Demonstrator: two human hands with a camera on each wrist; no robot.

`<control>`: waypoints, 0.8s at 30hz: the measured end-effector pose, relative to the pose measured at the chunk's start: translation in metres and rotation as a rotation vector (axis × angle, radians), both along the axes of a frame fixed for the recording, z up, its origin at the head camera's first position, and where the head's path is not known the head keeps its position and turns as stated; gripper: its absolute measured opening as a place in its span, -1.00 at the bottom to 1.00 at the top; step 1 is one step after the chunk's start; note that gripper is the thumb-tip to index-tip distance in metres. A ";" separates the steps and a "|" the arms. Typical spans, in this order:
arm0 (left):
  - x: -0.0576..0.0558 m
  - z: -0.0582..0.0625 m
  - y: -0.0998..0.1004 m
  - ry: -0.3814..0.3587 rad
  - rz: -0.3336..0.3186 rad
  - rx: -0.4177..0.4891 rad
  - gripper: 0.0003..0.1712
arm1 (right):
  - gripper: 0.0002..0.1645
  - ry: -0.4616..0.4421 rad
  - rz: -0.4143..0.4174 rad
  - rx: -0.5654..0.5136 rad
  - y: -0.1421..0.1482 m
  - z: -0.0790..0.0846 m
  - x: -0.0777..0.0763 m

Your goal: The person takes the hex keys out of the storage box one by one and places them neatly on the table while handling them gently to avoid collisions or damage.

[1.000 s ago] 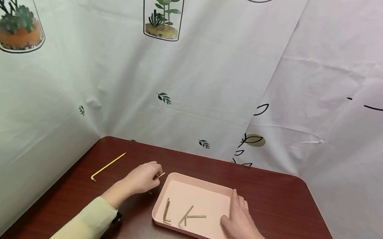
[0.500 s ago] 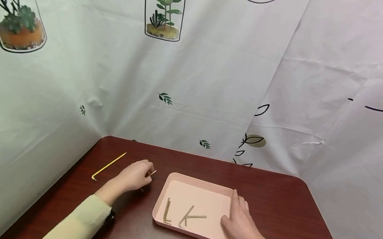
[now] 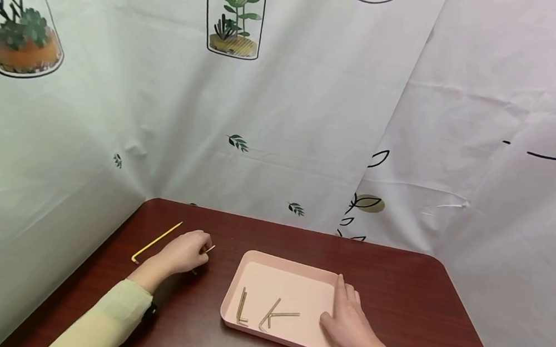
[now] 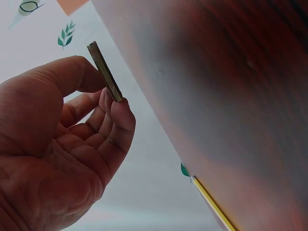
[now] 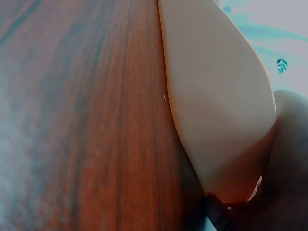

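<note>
My left hand (image 3: pixel 182 253) is over the table, left of the tray, and pinches a small brass-coloured hex key (image 4: pixel 106 72) between thumb and fingertips. One end of that key juts out past the fingers in both the head and left wrist views. Several similar hex keys lie in the pink tray (image 3: pixel 282 341): an upright-looking cluster of L-shaped keys (image 3: pixel 242 304) at its left, and a crossed group of keys (image 3: pixel 284 314) near the front middle. My right hand (image 3: pixel 351 326) grips the tray's right side, thumb inside the rim and fingers along the outer edge.
Beyond my left forearm a longer yellow hex key (image 3: pixel 157 242) lies on the dark red-brown table (image 3: pixel 407 297). White printed curtains (image 3: pixel 284 112) rise right behind the table's back edge and along both sides. A dark band shows at the left wrist.
My left hand has drawn away leftward from the tray, still pinching the hex key, toward the yellow one. My right hand, the tray and the keys in it stay put.
</note>
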State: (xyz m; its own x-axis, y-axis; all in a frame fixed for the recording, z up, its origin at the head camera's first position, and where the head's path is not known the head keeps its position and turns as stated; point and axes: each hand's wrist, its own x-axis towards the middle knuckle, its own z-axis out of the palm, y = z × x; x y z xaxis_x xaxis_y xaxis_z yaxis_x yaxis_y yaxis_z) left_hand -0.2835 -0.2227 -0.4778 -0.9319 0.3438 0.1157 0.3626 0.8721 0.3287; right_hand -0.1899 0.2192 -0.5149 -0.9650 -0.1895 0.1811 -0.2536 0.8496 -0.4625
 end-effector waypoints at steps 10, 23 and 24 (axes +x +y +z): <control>-0.003 -0.003 -0.015 -0.022 0.012 0.007 -0.89 | 0.23 -0.004 -0.001 -0.002 -0.001 0.001 0.000; -0.006 -0.002 -0.034 -0.019 -0.021 0.008 -0.88 | 0.21 0.030 0.004 -0.001 -0.001 0.000 0.001; -0.007 -0.002 -0.035 -0.019 -0.020 0.006 -0.88 | 0.21 0.030 0.004 0.000 -0.001 0.000 0.001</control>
State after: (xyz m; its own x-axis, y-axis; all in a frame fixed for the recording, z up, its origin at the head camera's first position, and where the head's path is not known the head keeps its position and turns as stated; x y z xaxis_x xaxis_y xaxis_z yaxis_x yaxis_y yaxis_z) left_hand -0.2903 -0.2580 -0.4798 -0.9267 0.3621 0.1001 0.3739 0.8625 0.3410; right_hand -0.1893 0.2179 -0.5145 -0.9584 -0.1934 0.2098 -0.2708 0.8485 -0.4547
